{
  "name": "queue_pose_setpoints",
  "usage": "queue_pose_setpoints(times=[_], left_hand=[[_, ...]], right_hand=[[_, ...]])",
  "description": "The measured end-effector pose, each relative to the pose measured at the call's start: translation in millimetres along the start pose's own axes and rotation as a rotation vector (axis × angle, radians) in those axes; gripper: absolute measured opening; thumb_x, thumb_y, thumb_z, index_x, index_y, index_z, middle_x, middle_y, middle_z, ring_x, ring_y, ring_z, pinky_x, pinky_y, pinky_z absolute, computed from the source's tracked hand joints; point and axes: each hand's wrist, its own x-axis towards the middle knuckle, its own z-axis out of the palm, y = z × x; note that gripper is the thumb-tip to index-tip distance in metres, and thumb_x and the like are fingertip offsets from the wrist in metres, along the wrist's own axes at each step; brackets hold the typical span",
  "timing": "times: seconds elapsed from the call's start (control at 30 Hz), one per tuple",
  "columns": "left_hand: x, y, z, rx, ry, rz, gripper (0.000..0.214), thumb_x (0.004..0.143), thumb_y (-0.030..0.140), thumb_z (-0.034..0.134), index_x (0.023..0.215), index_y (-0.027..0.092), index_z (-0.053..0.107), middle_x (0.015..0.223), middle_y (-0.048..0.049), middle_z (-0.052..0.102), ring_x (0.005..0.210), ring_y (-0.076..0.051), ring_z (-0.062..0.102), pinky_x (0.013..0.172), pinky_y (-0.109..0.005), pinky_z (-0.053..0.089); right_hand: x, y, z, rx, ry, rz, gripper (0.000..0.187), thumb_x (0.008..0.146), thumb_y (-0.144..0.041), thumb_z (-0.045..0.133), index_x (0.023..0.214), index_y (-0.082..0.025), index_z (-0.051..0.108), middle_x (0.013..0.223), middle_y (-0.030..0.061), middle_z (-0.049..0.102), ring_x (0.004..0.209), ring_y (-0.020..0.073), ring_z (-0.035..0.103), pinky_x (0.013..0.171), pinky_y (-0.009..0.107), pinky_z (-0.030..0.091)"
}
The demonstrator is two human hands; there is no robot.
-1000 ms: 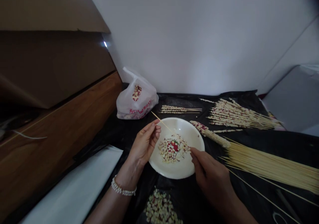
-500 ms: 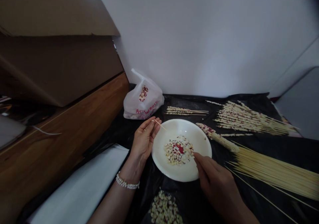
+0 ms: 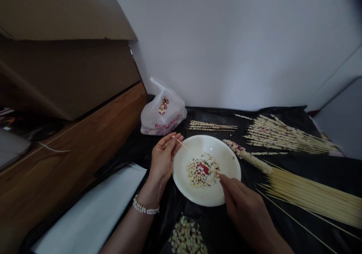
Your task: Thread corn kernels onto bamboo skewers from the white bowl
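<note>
My left hand (image 3: 163,156) is closed in a pinch on a thin bamboo skewer (image 3: 179,142) at the left rim of a white plate (image 3: 224,159). The skewer slants down across the plate toward my right hand (image 3: 240,203). That hand's fingertips are pinched together at the edge of a heap of white and red corn kernels (image 3: 202,170) in the plate's middle. What the right fingers hold is too small to make out. A bead bracelet (image 3: 145,208) circles my left wrist.
A black sheet (image 3: 283,163) covers the table. Bare skewers (image 3: 311,195) lie at right, filled skewers (image 3: 279,135) behind, a part-stripped cob (image 3: 247,155) between them. A white plastic bag (image 3: 164,112) sits at back left, loose kernels (image 3: 186,239) near me, cardboard box (image 3: 65,69) and wooden board at left.
The skewer's free end sticking out past my left fingers has grown shorter, as the stick slid toward the plate. My view shifted left. Both hands stay at the plate.
</note>
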Motion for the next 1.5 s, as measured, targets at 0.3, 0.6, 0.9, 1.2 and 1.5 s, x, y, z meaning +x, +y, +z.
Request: queue_pose_setpoints(times=[0.3, 0.6, 0.9, 1.2, 1.5], left_hand=[[1.9, -1.0, -0.5, 0.045, 0.011, 0.03, 0.016, 0.077, 0.01, 0.07, 0.093, 0.012, 0.07, 0.103, -0.0118, 0.074, 0.094, -0.017, 0.071, 0.083, -0.026, 0.055], [1.0, -4.4, -1.1, 0.053, 0.008, 0.027, 0.02, 0.075, 0.013, 0.072, 0.095, 0.012, 0.07, 0.103, -0.0124, 0.074, 0.094, -0.019, 0.071, 0.087, -0.031, 0.055], [-0.1, -4.3, -0.1, 0.064, 0.028, 0.037, 0.018, 0.074, 0.013, 0.073, 0.093, 0.012, 0.07, 0.102, -0.0126, 0.074, 0.093, -0.019, 0.071, 0.083, -0.028, 0.056], [0.5, -4.9, -0.1, 0.078, 0.033, 0.035, 0.021, 0.074, 0.013, 0.073, 0.094, 0.011, 0.069, 0.103, -0.0137, 0.073, 0.094, -0.019, 0.07, 0.09, -0.033, 0.054], [-0.1, -6.2, 1.0, 0.076, 0.042, 0.028, 0.019, 0.075, 0.013, 0.072, 0.094, 0.011, 0.069, 0.103, -0.0138, 0.073, 0.093, -0.02, 0.071, 0.088, -0.033, 0.055]], right_hand=[[1.1, -0.8, -2.0, 0.003, 0.014, -0.011, 0.032, 0.091, -0.01, 0.04, 0.106, -0.006, 0.068, 0.089, 0.0153, 0.076, 0.057, 0.018, 0.07, 0.068, 0.03, 0.061], [1.3, -1.5, -0.9, -0.001, 0.021, -0.009, 0.03, 0.09, -0.008, 0.041, 0.104, -0.005, 0.068, 0.089, 0.0163, 0.076, 0.055, 0.0188, 0.07, 0.066, 0.032, 0.062], [1.2, -2.7, -1.8, -0.004, 0.015, 0.002, 0.032, 0.09, -0.009, 0.04, 0.104, -0.006, 0.069, 0.088, 0.0151, 0.076, 0.06, 0.0195, 0.072, 0.067, 0.03, 0.062], [1.8, -3.4, -2.7, 0.001, 0.012, -0.003, 0.031, 0.091, -0.009, 0.041, 0.103, -0.005, 0.069, 0.087, 0.0157, 0.075, 0.063, 0.0206, 0.073, 0.067, 0.031, 0.062], [1.6, -3.0, -2.5, -0.007, 0.0, 0.008, 0.032, 0.092, -0.01, 0.039, 0.104, -0.007, 0.069, 0.085, 0.0142, 0.076, 0.06, 0.0188, 0.072, 0.068, 0.03, 0.062]])
